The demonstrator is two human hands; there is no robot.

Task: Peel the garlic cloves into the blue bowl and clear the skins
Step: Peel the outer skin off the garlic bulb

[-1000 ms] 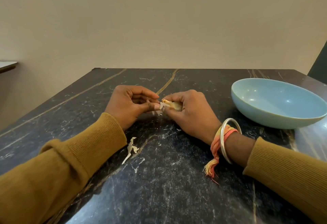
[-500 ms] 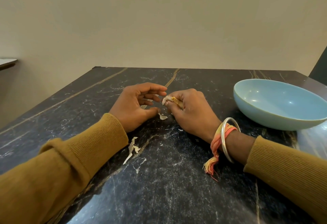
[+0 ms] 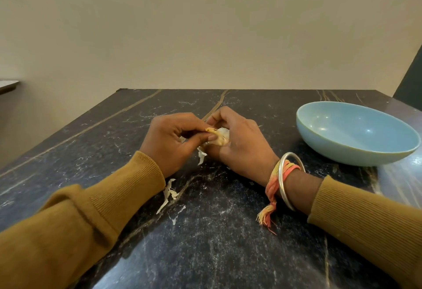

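so, left hand: your left hand (image 3: 173, 142) lies low over the table (image 3: 205, 243), back up, with the forearm coming in from the lower left. its fingers are curled in, and the thumb and forefinger pinch the left end of the garlic clove (image 3: 220, 137).
right hand: your right hand (image 3: 242, 149) meets it from the right, back toward the camera. its fingers are curled round the clove and hide much of it, and the two hands touch at the fingertips.
clove's place: it sits between both hands, well left of the blue bowl (image 3: 356, 154).
clove's axis: the long axis runs roughly across the view, with the yellowish narrowed end toward your left hand and the pale rounded end in your right.
loose skin (image 3: 202, 156): a papery white strip hangs below the clove, between the hands. you cannot tell whether it touches the table.
skins (image 3: 170, 191): thin, curled white scraps lie on the table just beside your left cuff.
bowl: it stands upright, apart from your right hand. it is wide, shallow, smooth and glossy.
table top: dark and polished like stone, with white flecks and pale brown veins.
right wrist: it carries a smooth silver bangle (image 3: 293, 181) and a twisted orange-and-yellow thread band (image 3: 277, 179) with a frayed tassel.
sleeves (image 3: 91, 215): ribbed mustard knit covers both forearms.
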